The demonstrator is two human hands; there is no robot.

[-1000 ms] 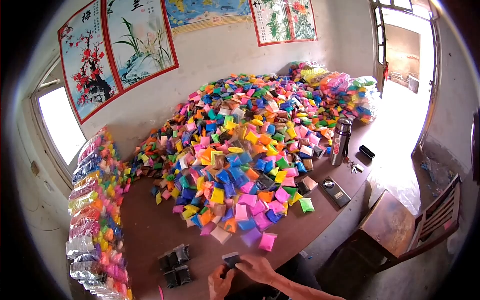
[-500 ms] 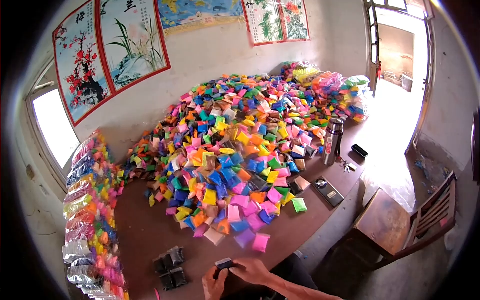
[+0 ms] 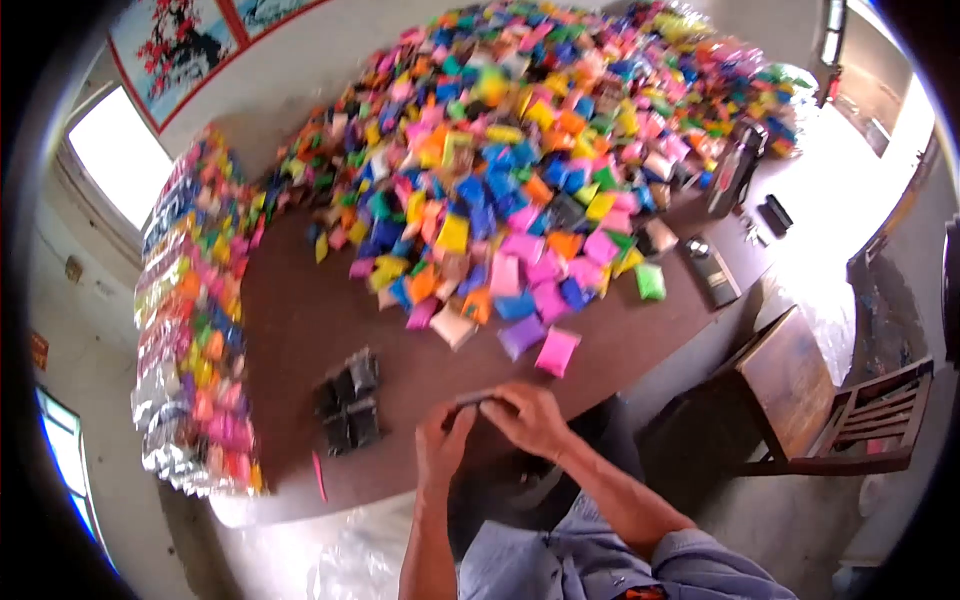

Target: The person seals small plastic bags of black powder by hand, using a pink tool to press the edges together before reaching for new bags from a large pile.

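Note:
My left hand [image 3: 445, 438] and my right hand [image 3: 527, 416] meet over the near table edge, fingers closed on a small dark packet [image 3: 474, 398]. Only a thin greyish strip of it shows between the fingertips; the rest is covered. Left of my hands, several black packets [image 3: 350, 408] lie grouped on the brown table [image 3: 285, 335]. A thin pink stick-like piece [image 3: 319, 475] rests near the edge below them. Beyond my right hand lie a pink packet [image 3: 557, 352] and a purple packet [image 3: 521, 337].
A large heap of coloured packets [image 3: 500, 170] covers the far table. Clear bags of packets [image 3: 195, 330] line the left side. On the right are a thermos flask [image 3: 737, 170], a dark flat box [image 3: 712, 272], a black case [image 3: 774, 215] and a wooden chair [image 3: 790, 375].
The view has tilted downward, so the table appears higher and my forearms and shirt show. Both hands remain together on the dark packet, which is now more hidden by the fingers.

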